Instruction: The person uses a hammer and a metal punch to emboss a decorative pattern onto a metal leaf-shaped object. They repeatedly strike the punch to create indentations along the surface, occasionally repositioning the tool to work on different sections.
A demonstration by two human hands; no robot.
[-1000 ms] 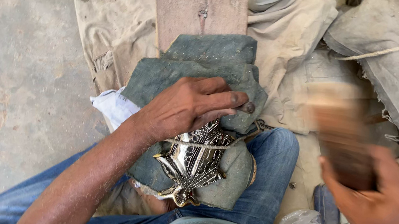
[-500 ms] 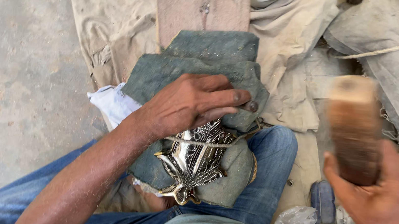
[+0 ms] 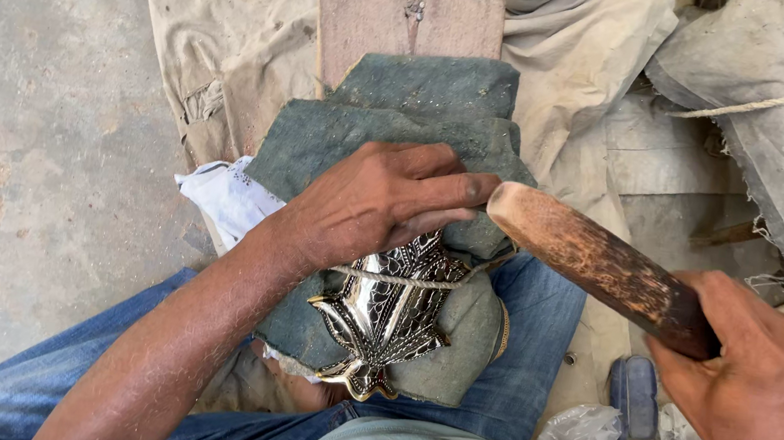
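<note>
Wooden mallet (image 3: 598, 265) is down from raised to just beside left hand (image 3: 384, 204)'s fingertips. Right hand (image 3: 772, 401) wrapped around its handle. Left hand flat, fingers together, pinning the ornate metal piece (image 3: 384, 320) on the green cloth pad (image 3: 405, 121) over the lap. Bare floor (image 3: 34, 102) left; clutter right.

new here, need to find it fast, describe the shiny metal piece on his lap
Start at the jeans, then the grey-green cloth on the lap. The metal piece lies on it under the left hand: silvery, leaf-shaped, engraved, the only shiny thing there.
</note>
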